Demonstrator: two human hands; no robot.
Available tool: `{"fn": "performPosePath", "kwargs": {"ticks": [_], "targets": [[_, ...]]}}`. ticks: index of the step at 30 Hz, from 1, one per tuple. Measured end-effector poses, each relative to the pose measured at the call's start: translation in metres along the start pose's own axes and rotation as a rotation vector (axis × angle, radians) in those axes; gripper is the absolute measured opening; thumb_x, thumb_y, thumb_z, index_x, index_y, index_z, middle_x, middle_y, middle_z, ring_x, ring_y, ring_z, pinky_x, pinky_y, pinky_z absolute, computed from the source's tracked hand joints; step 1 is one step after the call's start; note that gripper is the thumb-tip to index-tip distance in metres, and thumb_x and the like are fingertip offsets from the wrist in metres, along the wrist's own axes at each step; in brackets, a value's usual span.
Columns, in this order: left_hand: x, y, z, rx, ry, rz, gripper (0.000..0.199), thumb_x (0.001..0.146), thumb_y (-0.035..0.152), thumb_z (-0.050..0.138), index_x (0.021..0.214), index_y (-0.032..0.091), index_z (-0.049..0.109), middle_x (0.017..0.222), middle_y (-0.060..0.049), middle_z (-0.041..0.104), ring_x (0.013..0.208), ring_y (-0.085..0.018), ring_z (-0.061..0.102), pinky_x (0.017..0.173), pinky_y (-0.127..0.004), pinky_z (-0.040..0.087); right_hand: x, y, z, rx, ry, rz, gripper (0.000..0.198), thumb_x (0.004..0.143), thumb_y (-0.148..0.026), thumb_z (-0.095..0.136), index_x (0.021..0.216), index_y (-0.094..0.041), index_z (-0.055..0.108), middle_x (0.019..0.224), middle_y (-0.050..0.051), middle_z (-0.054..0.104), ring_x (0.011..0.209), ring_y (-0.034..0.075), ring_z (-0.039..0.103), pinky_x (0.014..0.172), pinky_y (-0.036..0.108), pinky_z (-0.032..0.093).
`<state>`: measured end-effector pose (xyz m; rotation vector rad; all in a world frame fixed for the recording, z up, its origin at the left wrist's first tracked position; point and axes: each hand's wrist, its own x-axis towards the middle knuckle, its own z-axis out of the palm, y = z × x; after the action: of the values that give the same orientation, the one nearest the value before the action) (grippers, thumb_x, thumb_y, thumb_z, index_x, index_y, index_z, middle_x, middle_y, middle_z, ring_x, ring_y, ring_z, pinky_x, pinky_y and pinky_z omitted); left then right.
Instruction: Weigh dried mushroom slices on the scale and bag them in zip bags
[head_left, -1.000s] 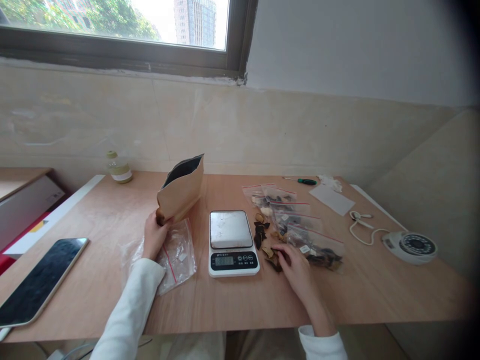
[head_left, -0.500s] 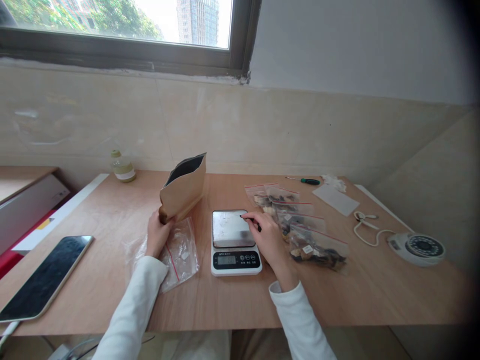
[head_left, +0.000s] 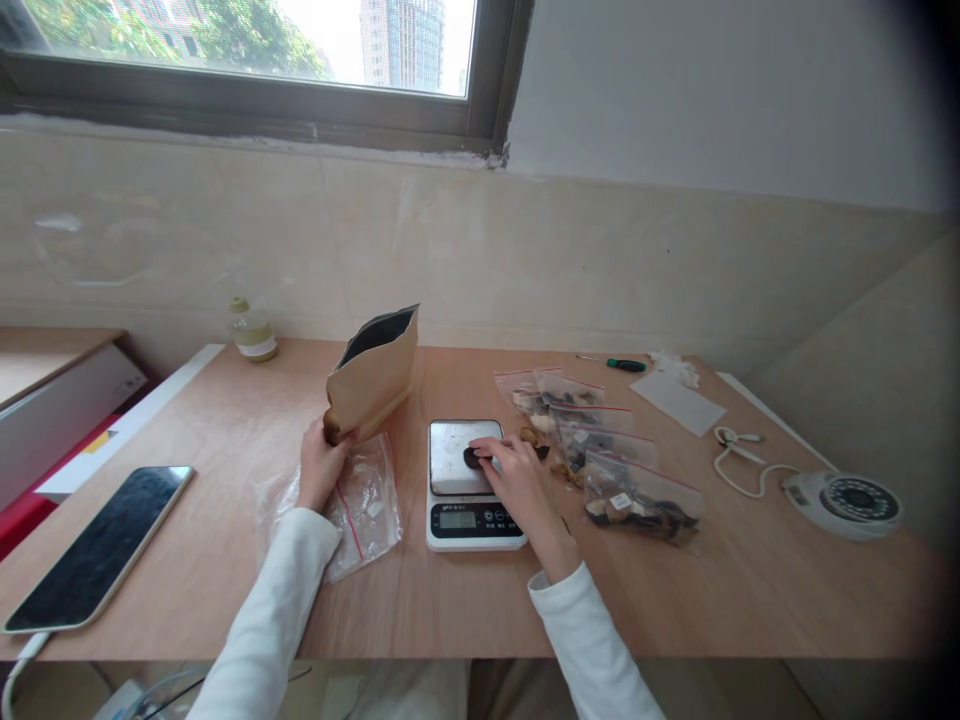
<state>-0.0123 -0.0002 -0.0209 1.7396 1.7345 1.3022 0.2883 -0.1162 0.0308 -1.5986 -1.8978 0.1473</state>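
Observation:
My left hand (head_left: 322, 465) is closed at the lower left corner of an upright kraft paper pouch (head_left: 375, 375), whose dark mouth gapes open. Under that hand lies a clear zip bag (head_left: 373, 535) with a red seal line. Over the metal plate (head_left: 448, 475) of a white digital kitchen scale (head_left: 442, 542), my right hand (head_left: 517, 480) pinches a small dark round dried piece (head_left: 472, 458). Whether the piece touches the plate I cannot tell. Brown dried pieces (head_left: 568, 474) lie just right of the scale, partly behind my right hand.
Several filled zip bags (head_left: 637, 505) overlap on the right. Behind them are a green-handled screwdriver (head_left: 625, 365) and a white sheet (head_left: 679, 403). A white dome camera (head_left: 844, 505) with its cable lies far right. A phone (head_left: 101, 545) and a bottle (head_left: 253, 333) are on the left.
My right hand has shifted slightly left over the scale plate, and the dark round piece now shows at its fingertips. My left hand stays at the pouch; the whole view has shifted slightly.

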Motion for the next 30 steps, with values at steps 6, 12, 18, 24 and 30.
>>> {"fn": "performPosePath", "kwargs": {"ticks": [6, 12, 18, 24, 30], "targets": [[-0.001, 0.000, 0.000, 0.000, -0.003, 0.003, 0.045, 0.071, 0.041, 0.064, 0.108, 0.016, 0.062, 0.099, -0.009, 0.066, 0.091, -0.027, 0.061, 0.083, -0.040, 0.048, -0.025, 0.001, -0.018, 0.161, 0.020, 0.073, 0.029, 0.094, -0.022, 0.048, 0.116, -0.026, 0.067, 0.105, 0.009, 0.065, 0.098, 0.023, 0.060, 0.088, 0.039, 0.048], [0.000, -0.002, 0.001, 0.013, -0.011, 0.006, 0.043, 0.071, 0.041, 0.064, 0.106, 0.016, 0.063, 0.099, -0.009, 0.065, 0.092, -0.028, 0.060, 0.084, -0.041, 0.048, -0.068, 0.028, -0.032, 0.262, 0.089, 0.207, 0.027, 0.096, -0.029, 0.042, 0.107, -0.024, 0.067, 0.107, 0.008, 0.066, 0.104, 0.023, 0.058, 0.091, 0.040, 0.046], [-0.001, -0.003, 0.001, 0.020, -0.004, 0.000, 0.044, 0.072, 0.042, 0.064, 0.107, 0.016, 0.062, 0.097, -0.009, 0.065, 0.093, -0.028, 0.060, 0.085, -0.041, 0.048, -0.101, 0.062, -0.015, 0.105, 0.179, 0.285, 0.033, 0.087, -0.044, 0.054, 0.109, -0.020, 0.064, 0.112, 0.013, 0.058, 0.111, 0.030, 0.053, 0.097, 0.051, 0.042], [0.000, -0.003, 0.001, 0.007, -0.012, 0.010, 0.043, 0.072, 0.042, 0.065, 0.106, 0.016, 0.062, 0.094, -0.008, 0.065, 0.091, -0.027, 0.061, 0.083, -0.040, 0.049, -0.103, 0.067, -0.010, 0.097, 0.126, 0.295, 0.033, 0.088, -0.046, 0.053, 0.106, -0.021, 0.066, 0.101, 0.011, 0.065, 0.099, 0.028, 0.057, 0.090, 0.047, 0.045], [0.000, -0.004, 0.002, 0.003, -0.006, 0.008, 0.042, 0.071, 0.042, 0.065, 0.104, 0.016, 0.062, 0.093, -0.008, 0.066, 0.087, -0.026, 0.061, 0.079, -0.038, 0.049, -0.102, 0.065, -0.011, 0.124, 0.129, 0.323, 0.029, 0.085, -0.044, 0.057, 0.100, -0.021, 0.068, 0.098, 0.010, 0.065, 0.096, 0.028, 0.058, 0.086, 0.045, 0.046]]}}
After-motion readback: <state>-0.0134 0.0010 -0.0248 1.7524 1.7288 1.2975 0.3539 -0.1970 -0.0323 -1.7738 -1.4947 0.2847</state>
